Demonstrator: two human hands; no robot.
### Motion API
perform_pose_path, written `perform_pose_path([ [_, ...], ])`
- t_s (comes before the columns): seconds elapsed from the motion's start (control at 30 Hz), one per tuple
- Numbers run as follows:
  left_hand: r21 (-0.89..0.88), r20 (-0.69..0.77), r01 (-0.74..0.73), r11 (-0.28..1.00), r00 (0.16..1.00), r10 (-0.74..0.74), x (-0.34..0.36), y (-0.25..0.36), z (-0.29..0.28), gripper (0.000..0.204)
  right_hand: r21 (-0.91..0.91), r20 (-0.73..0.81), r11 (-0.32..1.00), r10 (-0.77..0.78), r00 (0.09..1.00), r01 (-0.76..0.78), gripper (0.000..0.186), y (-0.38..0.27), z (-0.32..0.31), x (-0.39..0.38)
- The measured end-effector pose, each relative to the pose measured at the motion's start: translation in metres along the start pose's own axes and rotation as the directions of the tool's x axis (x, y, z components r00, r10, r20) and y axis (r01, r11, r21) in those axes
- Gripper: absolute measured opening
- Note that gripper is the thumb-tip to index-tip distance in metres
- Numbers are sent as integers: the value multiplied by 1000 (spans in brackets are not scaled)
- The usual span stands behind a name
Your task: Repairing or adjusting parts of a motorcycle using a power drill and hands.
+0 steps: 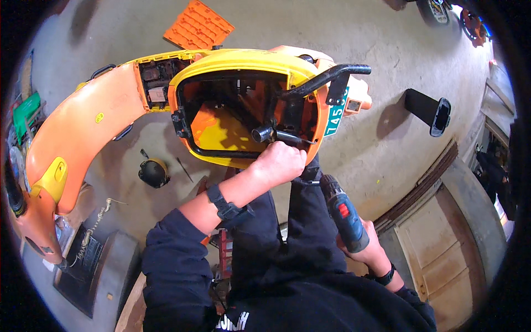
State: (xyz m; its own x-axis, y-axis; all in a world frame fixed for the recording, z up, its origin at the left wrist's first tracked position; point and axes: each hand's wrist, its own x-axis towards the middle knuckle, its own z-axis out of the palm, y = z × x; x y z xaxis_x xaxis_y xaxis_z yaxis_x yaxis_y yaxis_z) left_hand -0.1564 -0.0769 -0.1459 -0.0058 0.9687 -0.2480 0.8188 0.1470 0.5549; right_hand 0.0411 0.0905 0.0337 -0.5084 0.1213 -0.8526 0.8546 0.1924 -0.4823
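An orange and yellow scooter body (232,60) stands in front of me, with a large black-edged opening in its rear. At the near right edge of that opening, my left hand (281,162) is closed, its fingers curled over beside a black metal tube (262,133) and a thinner bar. Whatever it grips is hidden by the hand itself. Lower right, my right hand (369,252) wraps around the handle of a dark blue cordless drill (348,221). The drill's front end points up toward the scooter's near right side, just past my left hand.
On the floor to the right stands a black plastic part (428,112). An orange ribbed panel (198,25) lies behind the scooter. Left of my legs sit a black and yellow round object (154,172) and a thin dark rod (184,170). A black handle bar (343,71) juts from the scooter.
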Motion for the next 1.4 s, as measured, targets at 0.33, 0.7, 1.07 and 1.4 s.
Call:
perform_pose_path([
  [0.33,-196,-329,16,981,941,-81,-18,0,-4,17,26,45,998,64,997,-65,29,3,-2,4],
  [0.7,-974,-208,-224,-46,950,-232,-55,28,-83,31,10,-88,999,-38,995,40,19,-19,-23,10],
  [1.07,-998,61,35,-50,649,-759,-14,20,-69,22,-11,-11,957,-290,957,290,12,-82,-41,53],
  [1.4,-972,-188,41,231,457,-870,36,0,-45,31,147,-80,971,-176,981,186,20,-70,-32,82],
])
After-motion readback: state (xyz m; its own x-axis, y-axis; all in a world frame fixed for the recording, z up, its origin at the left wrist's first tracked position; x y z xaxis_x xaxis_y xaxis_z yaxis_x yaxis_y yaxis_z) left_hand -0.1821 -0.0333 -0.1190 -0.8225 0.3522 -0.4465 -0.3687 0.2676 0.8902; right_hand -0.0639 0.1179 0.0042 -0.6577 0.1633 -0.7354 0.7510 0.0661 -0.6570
